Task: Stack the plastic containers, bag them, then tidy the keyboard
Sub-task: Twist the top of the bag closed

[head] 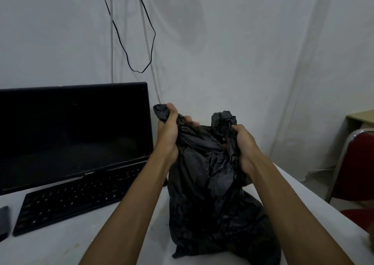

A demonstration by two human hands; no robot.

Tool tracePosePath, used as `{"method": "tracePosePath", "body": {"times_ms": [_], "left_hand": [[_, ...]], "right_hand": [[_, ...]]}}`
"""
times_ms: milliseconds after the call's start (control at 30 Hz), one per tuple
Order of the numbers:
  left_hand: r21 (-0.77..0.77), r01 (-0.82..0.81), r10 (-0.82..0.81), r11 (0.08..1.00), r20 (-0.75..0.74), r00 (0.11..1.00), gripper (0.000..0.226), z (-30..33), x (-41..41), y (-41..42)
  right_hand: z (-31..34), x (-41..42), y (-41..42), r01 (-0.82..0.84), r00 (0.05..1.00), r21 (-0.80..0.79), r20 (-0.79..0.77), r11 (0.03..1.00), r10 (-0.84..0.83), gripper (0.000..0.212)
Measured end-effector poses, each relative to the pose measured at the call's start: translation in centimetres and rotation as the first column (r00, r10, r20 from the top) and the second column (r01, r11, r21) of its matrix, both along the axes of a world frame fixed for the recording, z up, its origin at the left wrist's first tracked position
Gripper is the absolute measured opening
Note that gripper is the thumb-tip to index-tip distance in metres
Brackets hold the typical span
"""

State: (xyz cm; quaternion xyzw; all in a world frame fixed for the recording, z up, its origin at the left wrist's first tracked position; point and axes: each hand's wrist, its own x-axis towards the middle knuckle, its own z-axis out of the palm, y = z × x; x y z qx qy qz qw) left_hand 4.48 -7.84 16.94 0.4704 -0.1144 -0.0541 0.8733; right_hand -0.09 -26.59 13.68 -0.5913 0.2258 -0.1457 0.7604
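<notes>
At lower centre we see the bag [214, 200] on the desk [60, 248]; the keyboard [74, 196] lies to its left, before the monitor [72, 131]. A chair [356, 163] sits at the right edge.

The black plastic bag [212, 194] hides whatever it holds, the left frame edge cuts the monitor [70, 131] and a dark flat object [4, 222], and the right edge crops the red chair [356, 167].

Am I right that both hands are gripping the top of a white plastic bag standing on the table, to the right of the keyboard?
Not quite: the head view shows the bag is black, not white. The left hand and right hand do grip its top, right of the keyboard.
</notes>
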Motion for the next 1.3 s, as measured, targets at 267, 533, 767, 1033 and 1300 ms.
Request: {"method": "tracePosePath", "body": {"times_ms": [267, 533, 767, 1033, 1300], "left_hand": [[0.549, -0.006, -0.162, 0.836, 0.257, 0.953, 0.061, -2.3, 0.6, -3.0], [0.647, -0.048, -0.220, 0.761, 0.327, 0.919, 0.072, -0.8, 0.0, -4.6], [0.643, 0.021, -0.307, 0.766, 0.338, 0.890, 0.063, -0.4, 1.0, -5.0], [0.746, 0.142, -0.367, 0.650, 0.144, 0.919, 0.101, -0.1, -0.4, -5.2], [0.604, -0.151, -0.226, 0.782, 0.501, 0.835, 0.053, -3.0, -3.4, -4.6]], "right_hand": [[0.5, -1.2, 0.3, 0.070, 0.988, -0.244, 0.152, 0.967, -0.033, 0.026], [1.9, -2.2, 0.3, 0.064, 0.973, -0.530, 0.220, 0.845, 0.064, 0.019], [2.2, -4.0, 0.4, -0.266, 0.886, -0.336, 0.284, 0.904, 0.366, 0.030], [2.9, -2.7, 0.2, -0.035, 0.953, -0.553, 0.232, 0.833, 0.194, 0.033], [3.9, -1.0, -1.3, 0.183, 0.972, -0.681, 0.235, 0.709, -0.025, 0.045]]}}
